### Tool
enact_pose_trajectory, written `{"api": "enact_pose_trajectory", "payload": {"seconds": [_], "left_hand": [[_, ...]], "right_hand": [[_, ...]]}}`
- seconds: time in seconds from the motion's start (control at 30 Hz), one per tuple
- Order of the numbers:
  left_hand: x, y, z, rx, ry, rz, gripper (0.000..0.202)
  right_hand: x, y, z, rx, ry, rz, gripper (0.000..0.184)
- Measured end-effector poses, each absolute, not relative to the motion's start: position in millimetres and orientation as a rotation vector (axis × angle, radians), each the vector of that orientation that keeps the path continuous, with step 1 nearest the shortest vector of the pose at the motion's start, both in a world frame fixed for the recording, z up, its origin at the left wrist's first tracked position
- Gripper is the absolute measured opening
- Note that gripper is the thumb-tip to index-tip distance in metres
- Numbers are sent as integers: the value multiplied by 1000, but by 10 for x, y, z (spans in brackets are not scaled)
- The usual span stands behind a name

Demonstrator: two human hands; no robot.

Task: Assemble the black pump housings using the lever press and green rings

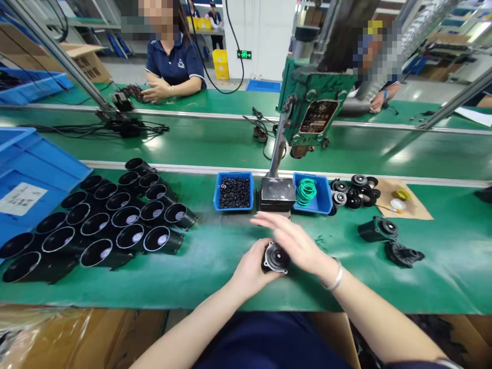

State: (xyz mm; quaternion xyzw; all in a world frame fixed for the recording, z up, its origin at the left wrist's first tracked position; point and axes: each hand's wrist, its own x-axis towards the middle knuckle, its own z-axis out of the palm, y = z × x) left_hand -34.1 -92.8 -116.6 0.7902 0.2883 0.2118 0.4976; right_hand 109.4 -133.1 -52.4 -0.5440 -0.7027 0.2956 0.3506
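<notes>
My left hand (251,269) is wrapped round a small black round part with a grey disc face (275,258), just above the green table near its front edge. Over the top of that part lies my right hand (294,241), fingers stretched out and pointing left, a silver bracelet on its wrist. Whether those fingers touch the part I cannot tell. Just behind my hands stands a black block (277,193) at the foot of a green press (313,110).
Several black cup-shaped housings (111,220) lie in rows at left beside a blue bin (26,174). Small blue trays hold black rings (233,191) and green rings (306,190). More black parts (355,190), (378,229), (403,253) lie at right. Two people work across the belt.
</notes>
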Motion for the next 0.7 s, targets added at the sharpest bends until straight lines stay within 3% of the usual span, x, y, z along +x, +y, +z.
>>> {"api": "enact_pose_trajectory", "payload": {"seconds": [0.13,0.27,0.33,0.43,0.57,0.7], "left_hand": [[-485,-901,-1200,1956,687,493,62],[-427,-899,-1176,1985,690,483,62],[-422,-904,-1175,1995,699,485,63],[-437,-912,-1193,2006,708,493,61],[-447,-910,-1232,2042,713,525,60],[-436,-899,-1246,2090,721,555,59]], "right_hand": [[1330,-1771,-811,-1296,-1286,658,37],[1340,-1962,-1044,-1186,-889,411,39],[1242,-1928,-1064,-1224,-922,506,28],[1111,-1865,-1041,-1353,-1179,607,40],[1327,-1869,-930,-1644,-1218,57,52],[1933,-1661,-655,-1839,-1291,-138,27]]}}
